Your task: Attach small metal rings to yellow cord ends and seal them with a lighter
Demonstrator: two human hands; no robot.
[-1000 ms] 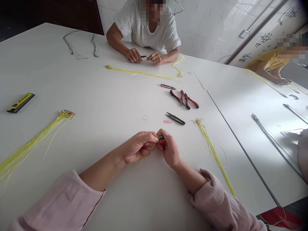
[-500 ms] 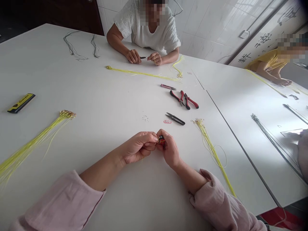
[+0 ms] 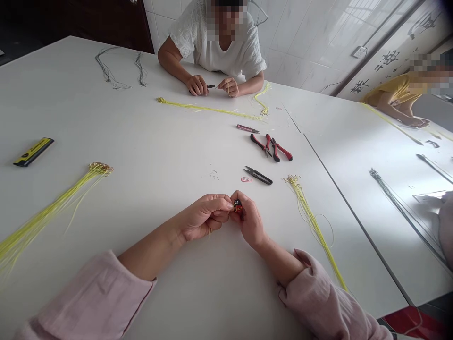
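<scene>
My left hand point(image 3: 208, 216) is closed, thumb pressed on the curled fingers, pinching a thin yellow cord point(image 3: 210, 231) whose end hangs below it. Against its fingertips, my right hand point(image 3: 250, 219) is closed around a small black-and-red object point(image 3: 238, 206), mostly hidden by the fingers. A small loop of the cord shows at that object, between the two thumbs. Just beyond the hands lie black thread snips point(image 3: 258, 175). To the right is a bundle of yellow cords point(image 3: 311, 217) with curled, gold-coloured ends, and another yellow cord bundle point(image 3: 60, 203) lies to the left.
Two red-and-black pliers point(image 3: 272, 147) and pink snips point(image 3: 248, 128) lie farther out on the white table point(image 3: 159, 151). A yellow-and-black case point(image 3: 33, 151) is at far left. Across sits a co-worker point(image 3: 215, 56); another person point(image 3: 396, 101) is at right. Dark cords point(image 3: 403, 208) lie beyond the table seam.
My hands hold nearly the same pose at the black-and-red object. Across the table, the co-worker's hands have shifted slightly. The view has moved very little.
</scene>
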